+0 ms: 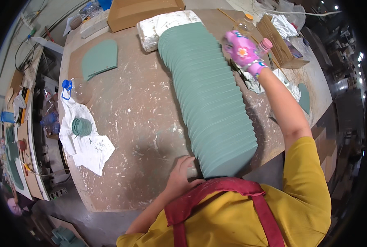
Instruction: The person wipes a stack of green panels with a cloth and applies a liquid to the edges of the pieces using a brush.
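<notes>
A long row of thin green arched plates (212, 94), standing packed face to face, runs from my body to the far side of the table. My left hand (182, 175) is bare, its fingers apart, resting by the near left edge of the row. Beyond the row's far right side is my right hand (242, 48), in a pink flowered glove. It looks curled closed, but its fingertips are blurred and whatever it may hold is hidden. A pink-capped bottle (265, 46) stands beside the glove. Crumpled white cloth (252, 82) lies below it.
A white wrapped block (150, 35) sits at the row's far end. Flat green pieces (101, 57) lie at the far left. Small green discs (81, 126) rest on a white cloth (94, 154). At the right are a wooden box (295, 61) and an orange-capped jar (245, 25).
</notes>
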{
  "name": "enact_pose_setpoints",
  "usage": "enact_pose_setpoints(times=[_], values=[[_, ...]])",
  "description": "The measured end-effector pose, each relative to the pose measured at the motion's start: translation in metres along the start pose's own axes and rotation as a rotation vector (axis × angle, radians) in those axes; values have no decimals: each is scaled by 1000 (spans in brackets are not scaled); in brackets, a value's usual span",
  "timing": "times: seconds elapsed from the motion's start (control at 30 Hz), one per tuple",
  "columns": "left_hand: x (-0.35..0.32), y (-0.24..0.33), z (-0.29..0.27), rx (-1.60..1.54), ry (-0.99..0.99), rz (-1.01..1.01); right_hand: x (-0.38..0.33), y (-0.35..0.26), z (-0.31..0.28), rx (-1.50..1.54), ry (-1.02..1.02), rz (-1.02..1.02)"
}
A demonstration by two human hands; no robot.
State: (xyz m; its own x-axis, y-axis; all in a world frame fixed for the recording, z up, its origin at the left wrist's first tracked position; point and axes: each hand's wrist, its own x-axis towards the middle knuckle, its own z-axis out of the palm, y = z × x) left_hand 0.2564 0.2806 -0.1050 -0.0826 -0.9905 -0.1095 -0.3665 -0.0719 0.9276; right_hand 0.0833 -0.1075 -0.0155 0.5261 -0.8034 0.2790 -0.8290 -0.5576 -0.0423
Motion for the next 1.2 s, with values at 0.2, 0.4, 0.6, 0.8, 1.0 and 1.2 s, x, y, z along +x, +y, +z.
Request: enact_pose_setpoints(times=[0.2, 0.4, 0.6, 0.8, 1.0, 1.2], values=[[5, 3, 3, -7, -43, -30, 4, -45, -24, 223, 20, -66], [4, 2, 6, 7, -44, 22, 53, -118, 7, 503, -182, -257], [7, -3, 11, -20, -32, 35, 91, -114, 70, 604, -313, -348], [5, -2, 10, -6, 3, 64, 85, -87, 17, 437, -205, -182], [4, 3, 12, 40, -11, -27, 0, -43, -13, 541, -36, -107], [3, 2, 26, -15, 9, -26, -79, -61, -34, 658, -49, -144]])
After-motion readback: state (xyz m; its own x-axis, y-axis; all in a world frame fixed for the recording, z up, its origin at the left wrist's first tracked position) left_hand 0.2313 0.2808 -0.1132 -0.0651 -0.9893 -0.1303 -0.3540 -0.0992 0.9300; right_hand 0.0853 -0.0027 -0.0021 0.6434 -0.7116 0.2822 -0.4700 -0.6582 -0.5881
